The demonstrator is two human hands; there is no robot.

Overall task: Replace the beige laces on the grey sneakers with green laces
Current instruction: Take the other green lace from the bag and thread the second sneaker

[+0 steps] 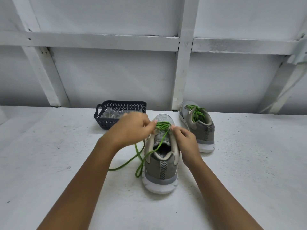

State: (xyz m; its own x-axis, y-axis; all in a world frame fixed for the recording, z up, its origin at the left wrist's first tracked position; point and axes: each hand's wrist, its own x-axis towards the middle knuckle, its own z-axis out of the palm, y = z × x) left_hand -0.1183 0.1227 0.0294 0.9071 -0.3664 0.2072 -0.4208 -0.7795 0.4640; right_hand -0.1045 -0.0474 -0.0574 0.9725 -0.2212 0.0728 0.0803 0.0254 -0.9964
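Observation:
A grey sneaker (161, 165) stands on the white surface in front of me, heel toward me. A green lace (163, 125) crosses its upper eyelets, and its loose ends trail off the left side onto the surface. My left hand (132, 128) pinches the green lace at the left eyelets. On the right side my right hand (184, 138) grips the sneaker's eyelet flap. A second grey sneaker (198, 127) stands farther back to the right, threaded with a green lace (196, 113).
A dark perforated plastic basket (106, 120) sits behind my left hand, with clear plastic wrapping inside. A white panelled wall with beams (182, 63) rises right behind the work surface (49, 163).

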